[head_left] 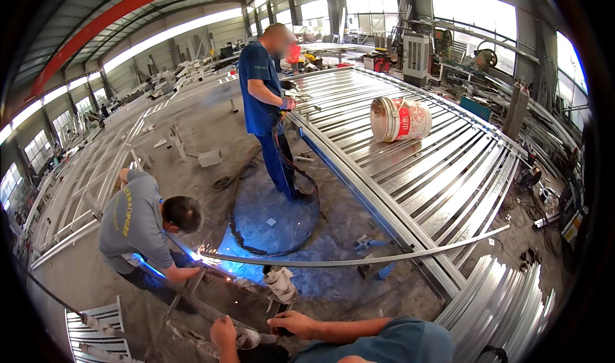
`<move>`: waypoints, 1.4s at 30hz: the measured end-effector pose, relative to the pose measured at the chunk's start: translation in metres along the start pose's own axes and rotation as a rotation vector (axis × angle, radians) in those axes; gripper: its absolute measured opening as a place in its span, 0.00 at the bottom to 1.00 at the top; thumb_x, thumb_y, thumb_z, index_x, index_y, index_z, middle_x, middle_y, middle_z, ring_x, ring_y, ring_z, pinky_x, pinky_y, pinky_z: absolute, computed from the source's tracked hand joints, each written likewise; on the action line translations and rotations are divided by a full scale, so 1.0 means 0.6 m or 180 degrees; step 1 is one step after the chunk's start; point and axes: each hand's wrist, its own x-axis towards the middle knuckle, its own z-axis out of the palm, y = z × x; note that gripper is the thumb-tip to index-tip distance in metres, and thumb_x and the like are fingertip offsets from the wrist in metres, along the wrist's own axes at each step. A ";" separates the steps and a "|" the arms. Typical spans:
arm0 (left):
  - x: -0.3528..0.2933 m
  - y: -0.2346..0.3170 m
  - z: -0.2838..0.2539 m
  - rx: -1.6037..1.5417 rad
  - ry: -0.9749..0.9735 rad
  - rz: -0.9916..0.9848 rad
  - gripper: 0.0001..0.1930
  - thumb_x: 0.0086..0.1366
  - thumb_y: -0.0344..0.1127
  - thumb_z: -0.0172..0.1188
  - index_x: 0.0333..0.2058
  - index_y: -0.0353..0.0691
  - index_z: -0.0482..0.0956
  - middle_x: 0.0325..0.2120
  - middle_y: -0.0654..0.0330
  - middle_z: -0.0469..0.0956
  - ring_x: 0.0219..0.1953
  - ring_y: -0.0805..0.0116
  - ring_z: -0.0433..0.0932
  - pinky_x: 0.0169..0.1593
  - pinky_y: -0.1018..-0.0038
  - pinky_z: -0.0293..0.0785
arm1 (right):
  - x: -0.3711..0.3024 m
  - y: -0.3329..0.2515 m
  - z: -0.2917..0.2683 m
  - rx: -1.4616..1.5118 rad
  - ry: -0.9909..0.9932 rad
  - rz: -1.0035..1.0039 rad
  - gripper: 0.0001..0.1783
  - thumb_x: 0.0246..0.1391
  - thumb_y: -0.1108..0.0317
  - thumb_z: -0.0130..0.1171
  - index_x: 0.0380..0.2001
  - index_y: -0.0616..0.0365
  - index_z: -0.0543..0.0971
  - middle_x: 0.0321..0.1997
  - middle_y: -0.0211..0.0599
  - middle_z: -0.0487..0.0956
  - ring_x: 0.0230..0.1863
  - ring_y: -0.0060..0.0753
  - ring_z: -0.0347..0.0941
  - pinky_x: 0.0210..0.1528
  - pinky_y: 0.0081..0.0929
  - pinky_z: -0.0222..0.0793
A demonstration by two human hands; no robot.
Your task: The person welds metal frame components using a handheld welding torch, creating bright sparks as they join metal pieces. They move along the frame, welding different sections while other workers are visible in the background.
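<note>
Near the lower edge my left hand (pixel 224 333) is closed in a fist, the thumb side up; what it holds, if anything, is hidden. To its right, my bare right hand (pixel 293 323) has its fingers curled together, next to a dark piece at its fingertips that I cannot make out. A soiled pale cloth or glove (pixel 247 338) lies between the two hands. Just beyond my right hand, a crumpled off-white cloth or work glove (pixel 280 285) sits by a dark upright piece. A long thin metal bar (pixel 359 261) runs from the sparks across to the right.
A crouching person in grey (pixel 138 219) works at a metal frame amid bright sparks (pixel 208 255) and blue light. A standing person in blue (pixel 261 94) holds a tool beside a large slatted metal panel (pixel 384 164). A bucket (pixel 400 120) lies on it. Metal strips (pixel 500 305) pile at right.
</note>
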 end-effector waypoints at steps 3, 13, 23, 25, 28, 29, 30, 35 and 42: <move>-0.001 -0.012 -0.001 -0.0044 0.0120 0.0195 0.20 0.66 0.51 0.58 0.36 0.39 0.87 0.36 0.45 0.85 0.42 0.38 0.82 0.47 0.46 0.77 | -0.004 -0.008 0.006 -0.0045 -0.0046 0.0076 0.22 0.65 0.49 0.63 0.30 0.58 0.84 0.27 0.27 0.78 0.26 0.19 0.67 0.29 0.22 0.60; 0.007 -0.018 -0.001 -0.0008 0.0063 0.0030 0.24 0.68 0.56 0.54 0.40 0.41 0.87 0.39 0.42 0.85 0.45 0.37 0.82 0.50 0.48 0.77 | 0.006 0.020 0.009 0.0076 0.0123 0.0260 0.19 0.65 0.52 0.63 0.32 0.59 0.83 0.30 0.32 0.82 0.29 0.22 0.74 0.33 0.23 0.69; 0.005 -0.017 -0.005 -0.0023 -0.0167 -0.0302 0.24 0.68 0.57 0.56 0.48 0.45 0.86 0.42 0.46 0.86 0.47 0.43 0.83 0.52 0.51 0.79 | 0.009 0.024 0.005 0.0149 0.0005 0.0291 0.17 0.66 0.57 0.64 0.29 0.60 0.79 0.33 0.39 0.83 0.32 0.28 0.77 0.36 0.28 0.72; 0.006 -0.011 -0.008 0.0028 -0.0246 -0.0328 0.25 0.69 0.57 0.55 0.50 0.45 0.86 0.43 0.47 0.86 0.48 0.44 0.83 0.52 0.51 0.79 | 0.004 0.016 0.010 0.0150 0.0070 0.0302 0.16 0.65 0.58 0.64 0.30 0.59 0.79 0.34 0.39 0.84 0.33 0.29 0.78 0.36 0.28 0.73; 0.003 0.000 -0.025 0.0143 -0.0431 -0.0451 0.25 0.69 0.58 0.55 0.52 0.45 0.85 0.44 0.47 0.86 0.48 0.44 0.83 0.53 0.52 0.79 | 0.006 0.013 0.011 0.0169 0.0084 0.0372 0.16 0.65 0.58 0.64 0.29 0.58 0.78 0.34 0.39 0.84 0.33 0.30 0.79 0.36 0.28 0.74; 0.003 -0.001 -0.026 0.0145 -0.0436 -0.0460 0.25 0.69 0.58 0.55 0.52 0.45 0.85 0.44 0.47 0.86 0.49 0.45 0.83 0.53 0.52 0.79 | 0.007 0.014 0.012 0.0179 0.0080 0.0403 0.15 0.65 0.58 0.64 0.29 0.58 0.78 0.34 0.39 0.84 0.34 0.30 0.80 0.36 0.28 0.74; 0.002 -0.003 -0.028 0.0149 -0.0441 -0.0469 0.25 0.69 0.57 0.55 0.52 0.46 0.85 0.44 0.47 0.86 0.49 0.45 0.83 0.53 0.52 0.79 | 0.007 0.014 0.014 0.0179 0.0086 0.0420 0.15 0.65 0.58 0.64 0.29 0.58 0.78 0.34 0.39 0.84 0.33 0.30 0.79 0.36 0.27 0.74; 0.004 0.001 -0.031 0.0129 -0.0412 -0.0451 0.25 0.70 0.58 0.54 0.52 0.46 0.85 0.44 0.47 0.86 0.48 0.45 0.83 0.53 0.52 0.79 | 0.012 0.018 0.011 0.0156 0.0078 0.0410 0.16 0.66 0.58 0.64 0.28 0.57 0.78 0.33 0.39 0.84 0.32 0.29 0.79 0.36 0.27 0.75; 0.004 0.012 -0.020 0.0064 -0.0303 -0.0352 0.21 0.70 0.55 0.56 0.44 0.45 0.87 0.41 0.48 0.86 0.47 0.43 0.83 0.50 0.50 0.78 | 0.027 0.041 -0.006 -0.0076 0.0051 0.0413 0.18 0.65 0.55 0.64 0.31 0.60 0.82 0.31 0.35 0.83 0.32 0.25 0.76 0.37 0.26 0.72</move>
